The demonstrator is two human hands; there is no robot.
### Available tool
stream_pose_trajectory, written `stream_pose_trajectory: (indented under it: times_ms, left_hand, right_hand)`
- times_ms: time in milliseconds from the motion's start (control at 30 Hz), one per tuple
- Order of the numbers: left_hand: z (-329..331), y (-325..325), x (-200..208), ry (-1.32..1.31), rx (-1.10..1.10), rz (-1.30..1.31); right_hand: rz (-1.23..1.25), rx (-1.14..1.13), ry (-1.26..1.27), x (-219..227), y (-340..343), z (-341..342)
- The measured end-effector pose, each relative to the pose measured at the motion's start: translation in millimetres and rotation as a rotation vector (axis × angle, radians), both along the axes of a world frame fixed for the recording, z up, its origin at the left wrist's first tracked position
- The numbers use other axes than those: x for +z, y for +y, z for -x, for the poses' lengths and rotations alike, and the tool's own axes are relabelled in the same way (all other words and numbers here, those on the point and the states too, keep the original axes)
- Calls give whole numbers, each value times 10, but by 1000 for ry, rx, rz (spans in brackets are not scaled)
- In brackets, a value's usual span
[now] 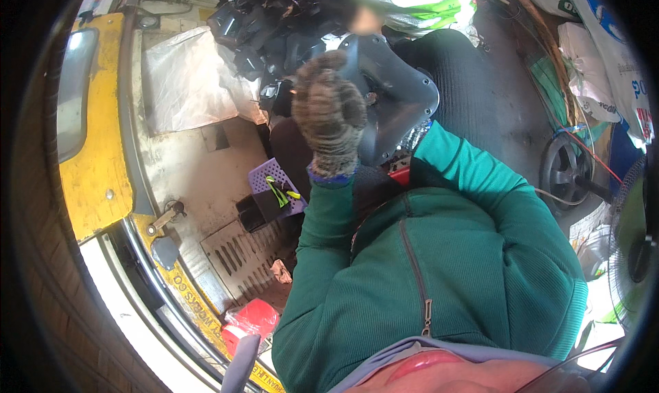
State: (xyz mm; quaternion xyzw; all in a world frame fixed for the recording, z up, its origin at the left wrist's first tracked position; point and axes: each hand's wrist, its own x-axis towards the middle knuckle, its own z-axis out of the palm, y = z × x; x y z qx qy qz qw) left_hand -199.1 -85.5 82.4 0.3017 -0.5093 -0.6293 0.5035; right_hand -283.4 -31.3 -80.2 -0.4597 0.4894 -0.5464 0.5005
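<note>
While fan (636,256) stands right, beige surface (180,187) bears sheet (192,84).

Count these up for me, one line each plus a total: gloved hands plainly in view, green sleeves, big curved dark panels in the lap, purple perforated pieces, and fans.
Gloved hands plainly in view: 1, the left hand
Green sleeves: 2
Big curved dark panel: 1
Purple perforated piece: 1
Fan: 1
Total: 6
</note>
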Motion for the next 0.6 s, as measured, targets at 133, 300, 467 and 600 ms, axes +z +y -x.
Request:
stream_pose_trajectory:
  times_ms: [133,300,467,600]
  left_hand:
    - [21,-24,171,-1,91,4]
    - [-52,-74,130,2,39,161]
    - [-271,-180,-466,-402,73,420]
    - [-38,-9,268,-68,-30,140]
  right_hand:
    - [10,2,0,-1,-59,9]
    - [20,0,4,38,-45,5]
    - [32,3,11,87,-59,-32]
    - [16,-68,29,6,-107,141]
